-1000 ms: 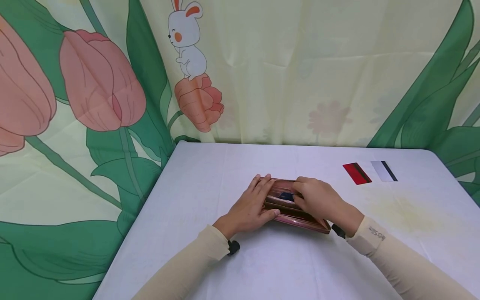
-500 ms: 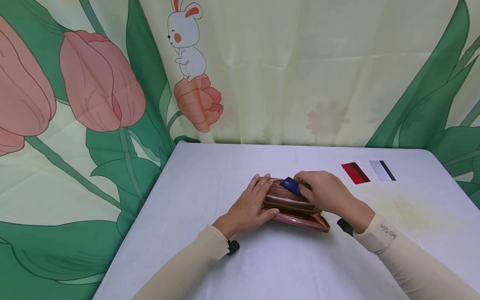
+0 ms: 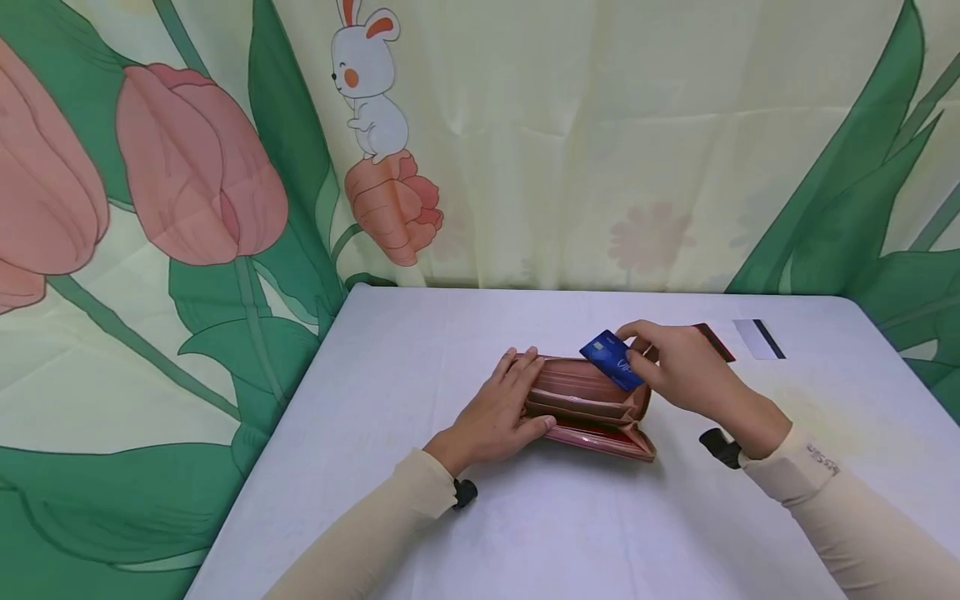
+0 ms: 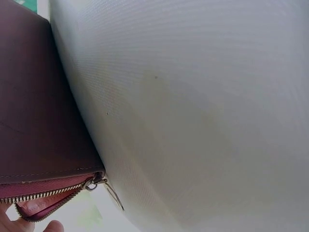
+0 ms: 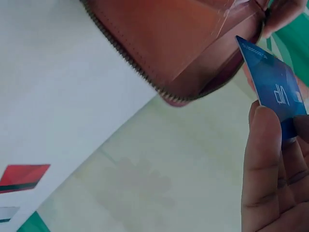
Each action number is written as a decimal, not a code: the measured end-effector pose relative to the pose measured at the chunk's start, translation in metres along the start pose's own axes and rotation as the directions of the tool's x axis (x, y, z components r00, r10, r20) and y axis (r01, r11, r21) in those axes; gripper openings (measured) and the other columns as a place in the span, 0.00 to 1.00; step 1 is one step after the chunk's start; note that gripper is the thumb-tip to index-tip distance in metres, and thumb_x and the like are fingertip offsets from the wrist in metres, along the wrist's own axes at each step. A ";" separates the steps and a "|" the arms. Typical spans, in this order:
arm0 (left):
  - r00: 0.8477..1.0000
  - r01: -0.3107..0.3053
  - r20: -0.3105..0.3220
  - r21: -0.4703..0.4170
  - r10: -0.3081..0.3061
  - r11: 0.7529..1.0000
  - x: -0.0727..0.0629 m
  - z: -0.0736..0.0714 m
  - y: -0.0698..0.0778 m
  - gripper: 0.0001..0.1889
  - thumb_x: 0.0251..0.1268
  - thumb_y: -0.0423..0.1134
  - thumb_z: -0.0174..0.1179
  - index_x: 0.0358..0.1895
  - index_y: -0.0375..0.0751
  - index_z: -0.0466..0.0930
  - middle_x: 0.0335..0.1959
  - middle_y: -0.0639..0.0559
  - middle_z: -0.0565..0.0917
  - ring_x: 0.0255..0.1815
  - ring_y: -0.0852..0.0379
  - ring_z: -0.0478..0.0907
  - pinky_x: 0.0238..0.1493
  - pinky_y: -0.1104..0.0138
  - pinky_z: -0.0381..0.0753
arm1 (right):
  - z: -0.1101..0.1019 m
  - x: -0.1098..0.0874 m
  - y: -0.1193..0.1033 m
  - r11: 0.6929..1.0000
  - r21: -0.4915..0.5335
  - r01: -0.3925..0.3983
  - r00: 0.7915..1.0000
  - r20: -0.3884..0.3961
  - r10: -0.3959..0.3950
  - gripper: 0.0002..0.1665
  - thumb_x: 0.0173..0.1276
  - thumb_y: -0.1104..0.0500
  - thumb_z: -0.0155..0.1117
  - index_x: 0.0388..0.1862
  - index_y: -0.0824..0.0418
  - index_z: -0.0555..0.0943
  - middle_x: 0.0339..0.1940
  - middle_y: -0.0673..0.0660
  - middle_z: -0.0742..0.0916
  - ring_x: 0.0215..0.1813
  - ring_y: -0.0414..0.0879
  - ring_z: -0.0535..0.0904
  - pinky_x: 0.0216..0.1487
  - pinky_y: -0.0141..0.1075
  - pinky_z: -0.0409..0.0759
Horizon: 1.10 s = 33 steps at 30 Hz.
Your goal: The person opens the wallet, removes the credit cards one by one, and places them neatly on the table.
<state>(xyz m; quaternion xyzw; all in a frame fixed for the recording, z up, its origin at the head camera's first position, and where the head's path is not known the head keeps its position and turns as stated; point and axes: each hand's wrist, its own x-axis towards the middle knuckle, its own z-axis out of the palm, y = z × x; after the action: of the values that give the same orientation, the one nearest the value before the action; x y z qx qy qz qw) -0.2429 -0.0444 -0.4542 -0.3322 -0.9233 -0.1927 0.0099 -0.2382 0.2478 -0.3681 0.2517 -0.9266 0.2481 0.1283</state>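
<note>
A brown-pink zip wallet (image 3: pixel 573 383) stands unzipped on the table, its inner pockets showing. My left hand (image 3: pixel 491 421) rests over its left end, straight fingers across the far flap and thumb on the near one. In the left wrist view the outer side of the wallet (image 4: pixel 43 96) and its zip show, with fingertips in the bottom corner. Above the wallet's right end, my right hand (image 3: pixel 690 371) pinches a blue card (image 3: pixel 606 354) between thumb and fingers. In the right wrist view that card (image 5: pixel 270 79) bears "VIP" lettering and is apart from the wallet's pockets.
A red card (image 3: pixel 716 341), partly covered by the right hand, lies on the white-covered table (image 3: pixel 420 358) at the far right. Beside it is a white card with a dark stripe (image 3: pixel 757 339). A printed floral curtain (image 3: pixel 525 167) hangs behind.
The right hand has drawn the blue card up out of the wallet and moved rightward and away with it. The left hand stays in place on the wallet.
</note>
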 end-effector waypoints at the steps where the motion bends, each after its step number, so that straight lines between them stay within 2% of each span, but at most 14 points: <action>1: 1.000 0.003 0.003 -0.001 -0.003 1.000 0.000 0.000 0.000 0.46 0.76 0.65 0.51 0.86 0.44 0.45 0.87 0.49 0.47 0.87 0.42 0.41 0.84 0.53 0.49 | -0.003 -0.001 0.001 1.000 0.004 -0.018 1.000 -0.002 0.018 0.14 0.70 0.69 0.62 0.53 0.65 0.84 0.31 0.55 0.91 0.30 0.44 0.85 0.27 0.35 0.77; 8: 1.000 0.024 0.016 -0.014 -0.024 1.000 -0.001 0.001 -0.002 0.46 0.76 0.65 0.50 0.86 0.45 0.44 0.88 0.51 0.45 0.87 0.45 0.38 0.84 0.54 0.48 | -0.020 -0.008 0.017 0.984 0.072 -0.161 0.986 -0.041 0.164 0.13 0.73 0.67 0.63 0.55 0.67 0.83 0.36 0.62 0.91 0.35 0.52 0.86 0.29 0.37 0.79; 14: 1.000 0.027 0.013 -0.030 -0.027 0.999 -0.001 0.001 -0.002 0.46 0.76 0.64 0.51 0.86 0.44 0.45 0.87 0.51 0.46 0.87 0.45 0.38 0.84 0.54 0.48 | -0.030 -0.018 0.041 0.939 0.124 -0.321 0.944 -0.043 0.328 0.16 0.77 0.64 0.60 0.60 0.70 0.79 0.42 0.68 0.89 0.43 0.62 0.85 0.31 0.34 0.81; 19: 1.000 0.026 0.014 -0.024 -0.026 0.999 -0.002 0.001 -0.003 0.46 0.76 0.64 0.51 0.86 0.44 0.45 0.87 0.51 0.46 0.87 0.44 0.38 0.85 0.54 0.47 | -0.033 -0.029 0.068 0.901 0.153 -0.405 0.910 -0.030 0.414 0.19 0.78 0.63 0.58 0.62 0.72 0.77 0.43 0.70 0.88 0.39 0.57 0.86 0.28 0.31 0.83; 21: 1.000 0.027 0.016 -0.021 -0.026 0.999 -0.002 0.001 -0.003 0.46 0.76 0.64 0.51 0.86 0.44 0.44 0.88 0.51 0.45 0.87 0.45 0.37 0.85 0.55 0.46 | -0.033 -0.035 0.079 0.878 0.170 -0.446 0.890 -0.015 0.455 0.20 0.79 0.62 0.57 0.63 0.74 0.75 0.44 0.72 0.87 0.38 0.57 0.86 0.29 0.32 0.85; 23: 1.000 0.023 0.012 -0.022 -0.023 0.999 -0.002 0.001 -0.003 0.46 0.76 0.64 0.51 0.86 0.44 0.45 0.87 0.51 0.46 0.87 0.44 0.38 0.85 0.54 0.46 | -0.033 -0.041 0.090 0.845 0.185 -0.501 0.861 0.010 0.509 0.22 0.80 0.61 0.55 0.65 0.75 0.73 0.48 0.75 0.85 0.42 0.60 0.86 0.31 0.34 0.87; 28: 1.000 0.024 0.012 -0.025 -0.023 0.999 -0.003 0.001 -0.004 0.46 0.76 0.64 0.51 0.86 0.44 0.45 0.87 0.50 0.46 0.87 0.46 0.37 0.85 0.54 0.46 | -0.030 -0.056 0.117 0.741 0.204 -0.640 0.766 0.102 0.634 0.27 0.83 0.58 0.49 0.70 0.77 0.66 0.61 0.82 0.77 0.50 0.69 0.82 0.36 0.37 0.89; 31: 0.999 0.032 0.020 -0.022 -0.031 0.999 -0.003 0.001 -0.004 0.46 0.76 0.64 0.51 0.86 0.45 0.44 0.88 0.51 0.45 0.88 0.48 0.35 0.85 0.55 0.44 | -0.029 -0.063 0.131 0.694 0.204 -0.690 0.723 0.160 0.672 0.29 0.84 0.57 0.48 0.71 0.79 0.64 0.63 0.84 0.73 0.51 0.69 0.82 0.37 0.37 0.89; 33: 0.999 0.033 0.024 -0.021 -0.032 0.999 -0.003 0.001 -0.004 0.46 0.76 0.65 0.50 0.86 0.45 0.44 0.88 0.51 0.45 0.88 0.48 0.35 0.85 0.55 0.44 | -0.028 -0.068 0.138 0.673 0.204 -0.711 0.703 0.191 0.685 0.29 0.83 0.58 0.48 0.71 0.80 0.64 0.63 0.83 0.73 0.50 0.66 0.82 0.37 0.38 0.89</action>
<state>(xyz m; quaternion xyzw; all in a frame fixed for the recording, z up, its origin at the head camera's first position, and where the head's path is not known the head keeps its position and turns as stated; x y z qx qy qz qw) -0.2428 -0.0484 -0.4570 -0.3195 -0.9265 -0.1989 -0.0076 -0.2512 0.3933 -0.4239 -0.0952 -0.9159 0.3859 -0.0568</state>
